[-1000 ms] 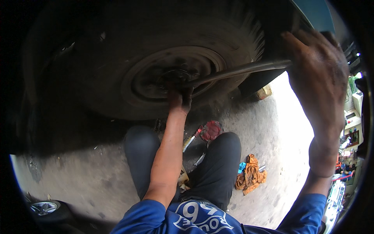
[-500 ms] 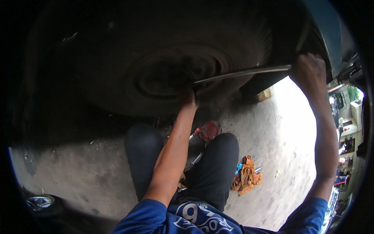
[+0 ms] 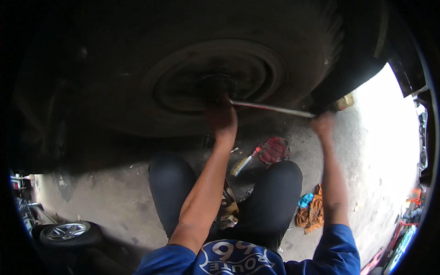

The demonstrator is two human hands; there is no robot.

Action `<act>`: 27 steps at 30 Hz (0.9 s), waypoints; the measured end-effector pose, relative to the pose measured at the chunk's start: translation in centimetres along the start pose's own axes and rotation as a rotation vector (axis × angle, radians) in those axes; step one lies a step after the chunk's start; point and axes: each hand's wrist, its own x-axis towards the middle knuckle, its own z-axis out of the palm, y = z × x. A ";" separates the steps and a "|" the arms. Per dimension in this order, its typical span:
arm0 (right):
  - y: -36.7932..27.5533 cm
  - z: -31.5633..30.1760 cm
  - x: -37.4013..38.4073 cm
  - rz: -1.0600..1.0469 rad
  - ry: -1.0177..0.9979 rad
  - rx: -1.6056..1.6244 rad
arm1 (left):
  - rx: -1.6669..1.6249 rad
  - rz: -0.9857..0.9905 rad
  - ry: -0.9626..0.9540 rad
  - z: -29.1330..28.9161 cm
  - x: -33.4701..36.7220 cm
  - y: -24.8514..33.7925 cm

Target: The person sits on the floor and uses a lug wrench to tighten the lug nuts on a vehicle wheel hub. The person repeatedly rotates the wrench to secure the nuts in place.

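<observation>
Above me is a dark wheel (image 3: 169,59), its tyre and rim deep in shadow. From its hub (image 3: 215,85) a long metal breaker bar (image 3: 275,108) reaches out to the right. My right hand (image 3: 323,123), somewhat blurred, grips the bar's outer end with its fingers closed. Close to the hub, my left hand (image 3: 222,120) is closed around the bar's inner end. Shadow hides most of the left fingertips and whatever the bar fits onto.
Between and beyond my knees lie a wire brush (image 3: 246,162) and a red round dish (image 3: 275,150). An orange-brown rag (image 3: 313,211) and a blue cloth (image 3: 305,200) are on the floor at right. Another wheel (image 3: 68,232) lies at lower left; a block (image 3: 344,101) stands near the tyre.
My right hand has swung the bar's outer end down and toward the left. My left hand stays at the hub. The whole view has shifted a little.
</observation>
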 end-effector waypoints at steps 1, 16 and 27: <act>-3.2 4.3 -2.2 -0.013 -0.089 0.099 | -0.097 -0.092 -0.038 -0.1 0.0 0.2; -1.8 -13.1 -4.5 0.131 -0.408 0.383 | -0.484 -0.301 -0.167 -1.4 -0.7 -1.2; -11.8 -43.2 6.0 -0.311 0.102 -0.459 | -1.750 -0.996 -0.131 -2.3 1.2 1.4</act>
